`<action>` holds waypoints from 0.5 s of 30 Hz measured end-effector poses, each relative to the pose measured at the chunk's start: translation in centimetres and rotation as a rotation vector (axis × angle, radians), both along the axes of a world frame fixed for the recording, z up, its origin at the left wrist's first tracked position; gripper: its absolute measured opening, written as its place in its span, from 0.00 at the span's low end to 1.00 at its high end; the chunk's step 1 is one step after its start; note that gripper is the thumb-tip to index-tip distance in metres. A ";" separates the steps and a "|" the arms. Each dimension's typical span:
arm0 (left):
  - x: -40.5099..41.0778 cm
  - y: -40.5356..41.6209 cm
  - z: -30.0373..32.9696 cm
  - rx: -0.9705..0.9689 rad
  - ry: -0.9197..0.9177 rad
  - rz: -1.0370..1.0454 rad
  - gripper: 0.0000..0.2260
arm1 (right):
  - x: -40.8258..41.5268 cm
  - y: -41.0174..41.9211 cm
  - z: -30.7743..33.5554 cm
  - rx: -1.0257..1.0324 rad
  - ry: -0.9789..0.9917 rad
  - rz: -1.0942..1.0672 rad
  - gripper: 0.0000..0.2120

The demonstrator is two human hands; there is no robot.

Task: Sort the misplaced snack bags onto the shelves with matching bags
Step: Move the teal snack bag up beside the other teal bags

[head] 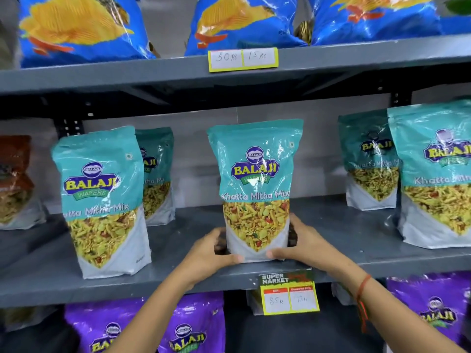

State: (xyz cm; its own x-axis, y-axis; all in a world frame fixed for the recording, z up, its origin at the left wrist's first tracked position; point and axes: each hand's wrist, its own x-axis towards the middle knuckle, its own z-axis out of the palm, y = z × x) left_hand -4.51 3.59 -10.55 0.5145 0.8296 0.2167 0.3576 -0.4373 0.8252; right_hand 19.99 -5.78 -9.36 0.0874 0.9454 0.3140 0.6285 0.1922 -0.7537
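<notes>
A teal Khatta Mitha Mix bag (256, 189) stands upright at the middle of the grey middle shelf (178, 253), near its front edge. My left hand (210, 252) grips its lower left side and my right hand (300, 240) grips its lower right side, thumbs on the front. Matching teal bags stand on the same shelf: one at the left front (102, 200), one behind it (156, 174), and two at the right (369, 159) (435, 174).
Blue chip bags (81, 29) fill the top shelf. Purple bags (188, 327) stand on the shelf below. A reddish-brown bag (15, 179) sits at the middle shelf's far left. Yellow price tags (243, 59) (289, 294) hang on the shelf edges.
</notes>
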 end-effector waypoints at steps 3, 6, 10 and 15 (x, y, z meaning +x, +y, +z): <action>0.6 0.3 0.0 -0.001 -0.003 0.018 0.34 | 0.4 0.0 0.4 -0.039 -0.007 0.011 0.40; 1.4 0.3 0.2 -0.001 0.019 0.033 0.35 | 1.3 0.2 0.5 -0.050 -0.008 0.009 0.41; 3.0 0.3 0.4 -0.002 0.058 0.063 0.38 | 2.9 0.4 0.6 -0.081 0.047 0.010 0.40; 4.2 0.0 1.0 0.020 0.104 0.096 0.40 | 3.6 0.4 0.8 -0.113 0.097 0.021 0.40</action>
